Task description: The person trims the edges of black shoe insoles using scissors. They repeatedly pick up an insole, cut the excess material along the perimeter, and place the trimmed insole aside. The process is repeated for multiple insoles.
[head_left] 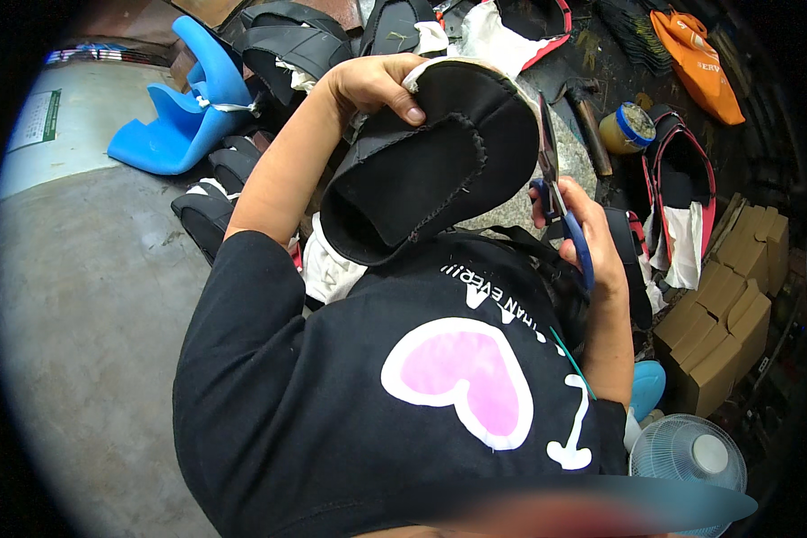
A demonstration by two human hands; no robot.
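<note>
A black padded shoe upper [502,134] with a whitish edge and a jagged stitched seam around its inner panel is held up in front of my chest. My left hand [381,85] grips its far left rim, thumb pressed on the black face. White material [332,269] hangs from its near end. In my right hand [587,229] is a pair of scissors [549,148] with blue handles, fingers through the loops. The blades point away from me, right beside the upper's right edge; whether they touch it I cannot tell.
Several similar black uppers [300,40] lie at the far left, with a red-edged one [681,170] at the right. A hammer [590,134], a blue-rimmed yellow jar [635,125], an orange bag [698,72], cardboard boxes [722,296], a fan [681,457] and a blue plastic seat [184,117] surround me.
</note>
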